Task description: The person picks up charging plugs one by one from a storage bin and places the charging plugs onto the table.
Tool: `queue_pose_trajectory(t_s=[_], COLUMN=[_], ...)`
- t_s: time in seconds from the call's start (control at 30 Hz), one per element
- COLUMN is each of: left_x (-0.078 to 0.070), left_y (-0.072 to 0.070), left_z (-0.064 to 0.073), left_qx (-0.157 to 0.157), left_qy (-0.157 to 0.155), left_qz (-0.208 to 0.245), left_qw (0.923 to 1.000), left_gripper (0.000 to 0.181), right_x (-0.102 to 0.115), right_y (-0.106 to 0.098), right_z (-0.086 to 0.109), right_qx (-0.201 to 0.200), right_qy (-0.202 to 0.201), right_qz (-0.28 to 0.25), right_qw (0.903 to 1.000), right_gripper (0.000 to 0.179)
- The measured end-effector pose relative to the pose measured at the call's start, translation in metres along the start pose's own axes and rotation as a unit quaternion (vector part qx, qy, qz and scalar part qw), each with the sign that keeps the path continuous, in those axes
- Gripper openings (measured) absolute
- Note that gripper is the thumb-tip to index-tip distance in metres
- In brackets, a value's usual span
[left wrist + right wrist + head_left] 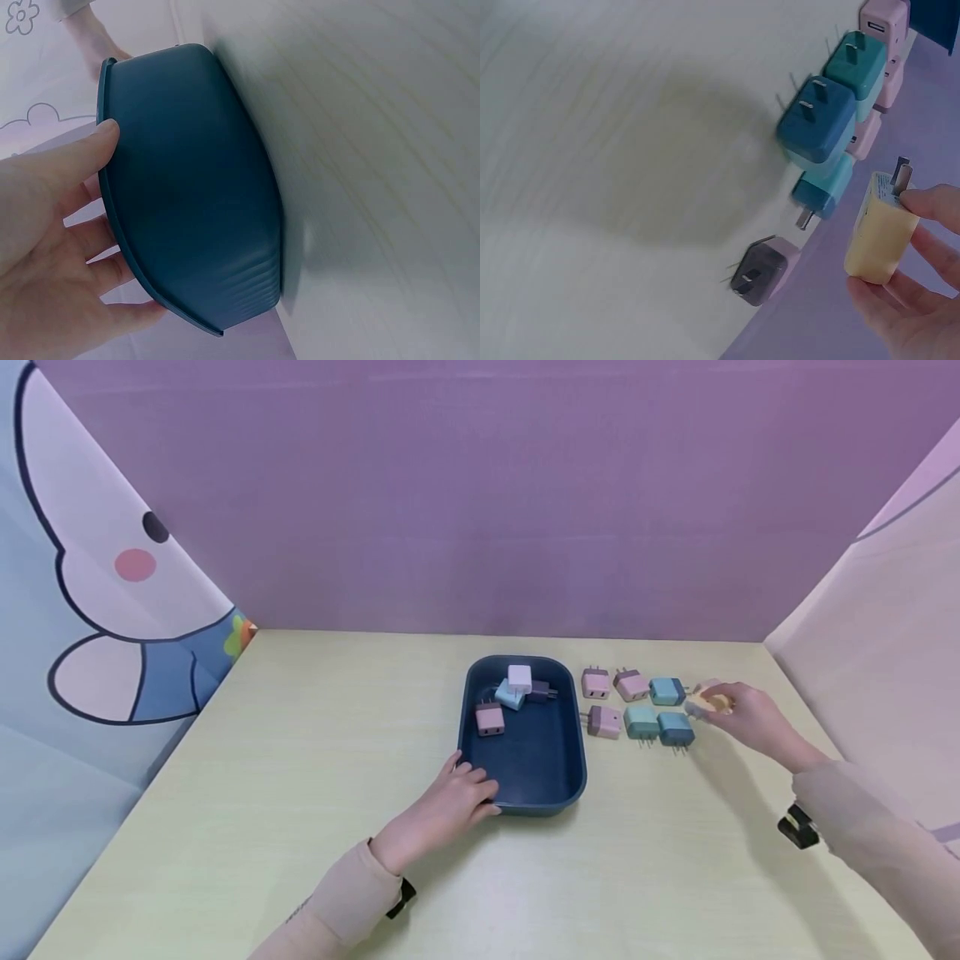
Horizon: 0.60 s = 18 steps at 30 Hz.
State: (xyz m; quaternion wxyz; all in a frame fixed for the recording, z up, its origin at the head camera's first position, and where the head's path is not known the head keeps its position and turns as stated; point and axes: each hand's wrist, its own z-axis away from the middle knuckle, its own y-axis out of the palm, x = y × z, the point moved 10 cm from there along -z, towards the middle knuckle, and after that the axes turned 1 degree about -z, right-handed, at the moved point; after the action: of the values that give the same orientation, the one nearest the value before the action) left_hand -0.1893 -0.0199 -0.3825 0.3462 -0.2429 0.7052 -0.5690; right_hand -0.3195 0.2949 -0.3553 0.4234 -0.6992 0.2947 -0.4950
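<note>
My left hand (450,802) holds the near left corner of a dark blue plastic tray (534,768). In the left wrist view the thumb lies outside its rim, with the other fingers over the edge. Inside the tray are a white charger plug (519,678), a light blue one (509,696), a dark purple one (538,692) and a pink one (490,720). On the right, my right hand (750,722) pinches a pale yellow charger plug (881,232) between thumb and fingers, above the table. Its metal prongs point up in the right wrist view.
Two rows of plugs lie right of the tray, among them a pink plug (596,683), a green plug (641,722) and a blue plug (676,728). A pink-and-dark plug (763,270) lies at the row's end. A purple cloth (510,510) hangs behind the table (300,735).
</note>
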Motion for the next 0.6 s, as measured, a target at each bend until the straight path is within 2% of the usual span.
queue_pose_trajectory(t_s=[0.23,0.6], left_x=[0.0,0.0], left_y=[-0.001,0.0], left_z=[0.0,0.0], left_qx=[-0.001,0.004], left_qy=[-0.001,-0.006], left_qz=[0.005,0.003], left_qw=[1.0,1.0], left_gripper=[0.015,0.015], right_x=[-0.014,-0.031], right_y=[0.002,0.006], right_z=[0.006,0.012], right_qx=[-0.003,-0.015], right_qy=[0.015,0.018], right_qz=[0.001,0.022], right_qw=[0.9999,0.9995], right_gripper=[0.032,0.029])
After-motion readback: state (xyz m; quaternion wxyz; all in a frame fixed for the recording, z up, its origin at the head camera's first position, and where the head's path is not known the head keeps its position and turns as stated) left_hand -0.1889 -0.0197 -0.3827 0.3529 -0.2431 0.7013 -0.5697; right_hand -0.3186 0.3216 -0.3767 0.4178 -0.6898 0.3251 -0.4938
